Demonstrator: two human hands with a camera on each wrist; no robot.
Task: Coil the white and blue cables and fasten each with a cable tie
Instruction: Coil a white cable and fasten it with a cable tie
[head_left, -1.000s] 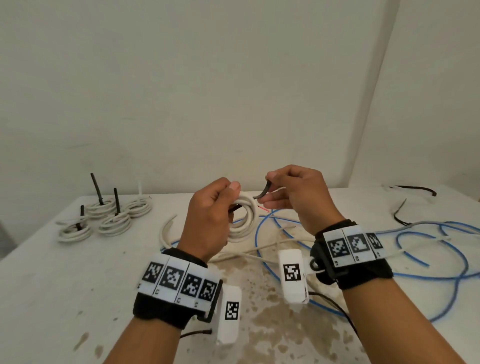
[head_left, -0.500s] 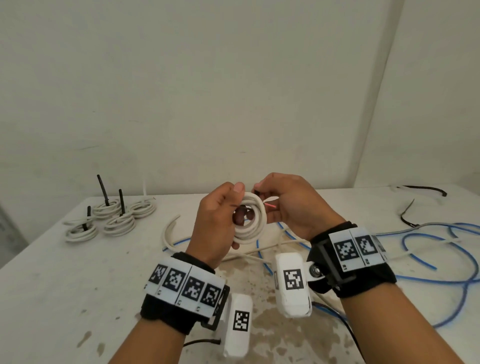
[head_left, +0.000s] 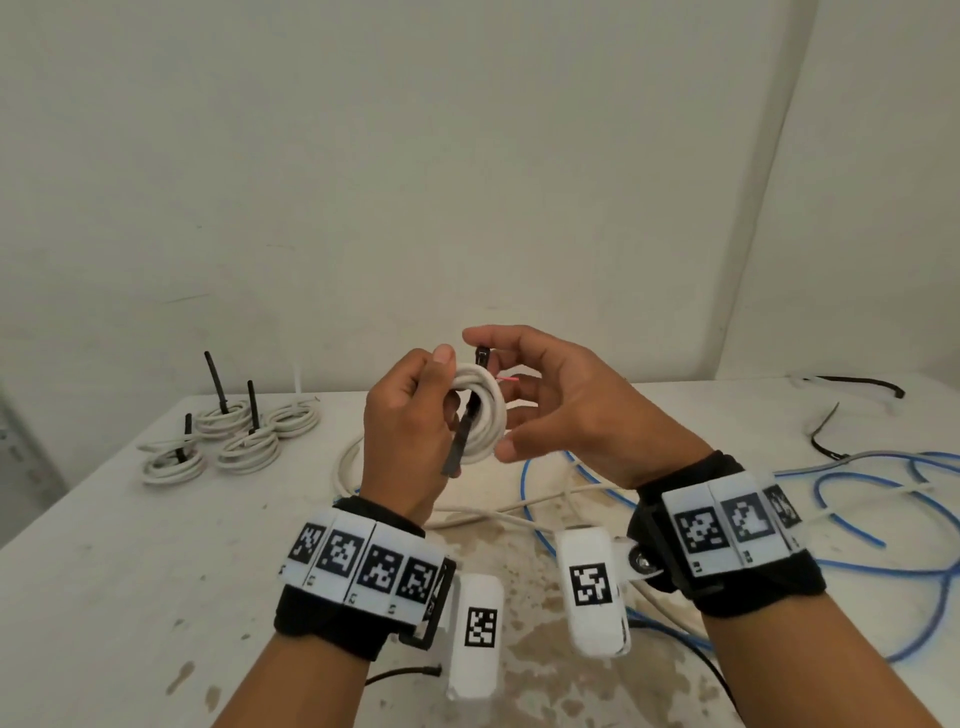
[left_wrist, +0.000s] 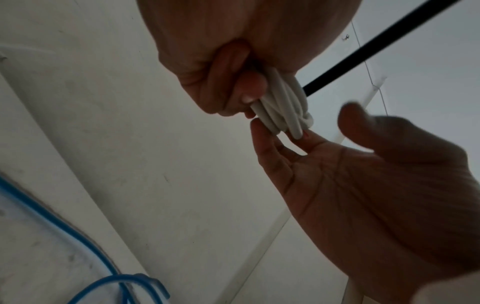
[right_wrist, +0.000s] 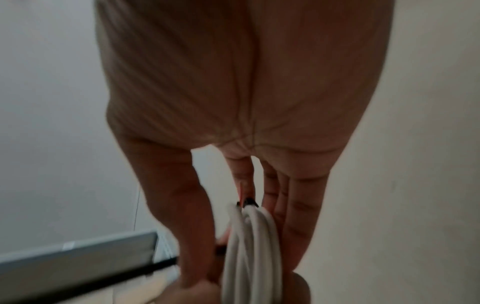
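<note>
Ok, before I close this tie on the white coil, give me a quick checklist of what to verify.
1. Grip of the left hand on the white coil: ok, fingers curled round the loops.
2. The black cable tie threaded through the coil: ok, head above, tail hanging below.
3. Tail fed into head: not ok, the ends are apart.
4. Tie held by the right hand: not ok, fingers open beside the coil.
5. All loops inside the tie: cannot tell.

White coil (head_left: 480, 410); black tie (head_left: 464, 434); blue cable (head_left: 857, 499); stained white table (head_left: 130, 571).
</note>
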